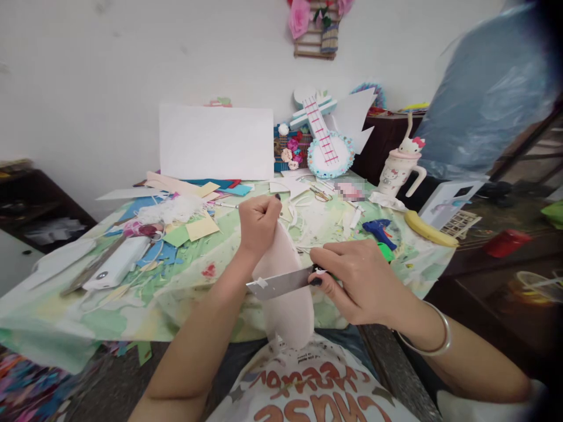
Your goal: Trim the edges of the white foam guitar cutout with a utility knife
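A long white rounded piece, which looks like foam, stands between my body and the table edge, its lower end against my shirt. My left hand is closed around its upper end. My right hand grips a knife by a dark handle, with a bracelet on that wrist. The broad metal blade lies across the near face of the white piece, pointing left. Small white scraps cling to the blade near its tip. Whether the edge cuts into the piece I cannot tell.
Paper scraps and a white power bank lie on the left of the table. A white board and a banjo-like craft lean at the back. Right are a blue glue gun, a banana and a cup.
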